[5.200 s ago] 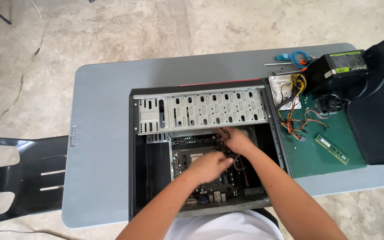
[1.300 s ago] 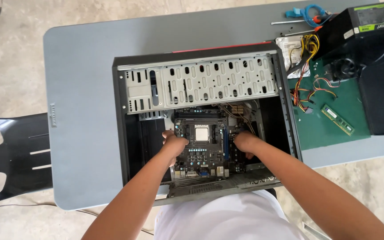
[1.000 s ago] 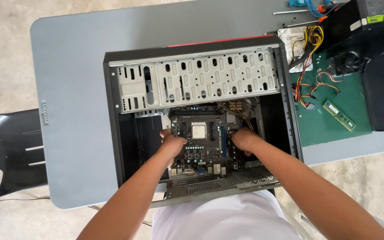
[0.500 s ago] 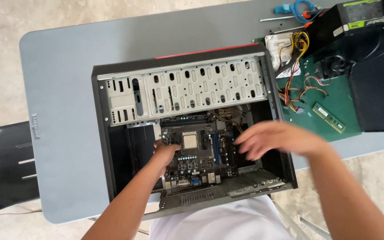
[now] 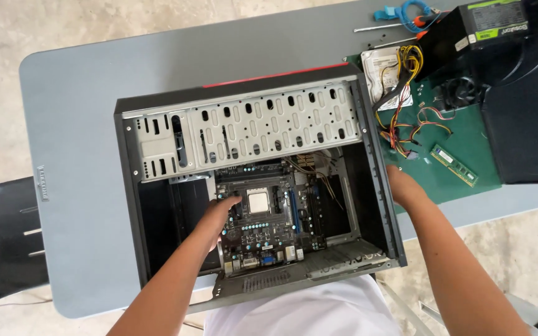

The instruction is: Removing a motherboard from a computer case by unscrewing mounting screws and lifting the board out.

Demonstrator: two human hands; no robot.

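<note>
An open black computer case (image 5: 132,205) lies on its side on a grey table (image 5: 76,124). Inside it sits a dark motherboard (image 5: 275,230) with a square silver processor near its middle. My left hand (image 5: 220,213) rests on the motherboard's left edge, fingers spread beside the processor. My right hand (image 5: 404,186) is outside the case, at its right wall, over the edge of a green mat (image 5: 468,137); its fingers are partly hidden behind the case wall. A perforated metal drive cage (image 5: 244,127) spans the case's far half.
On the green mat lie a memory stick (image 5: 454,165), a hard drive (image 5: 388,68) and a bundle of coloured cables (image 5: 406,93) running to a black power supply (image 5: 474,31). A black panel (image 5: 524,124) sits at the right. A black chair (image 5: 1,242) stands left.
My right hand has lifted off the motherboard and moved right, out of the case to its right wall. My left hand stays on the board's left edge.
</note>
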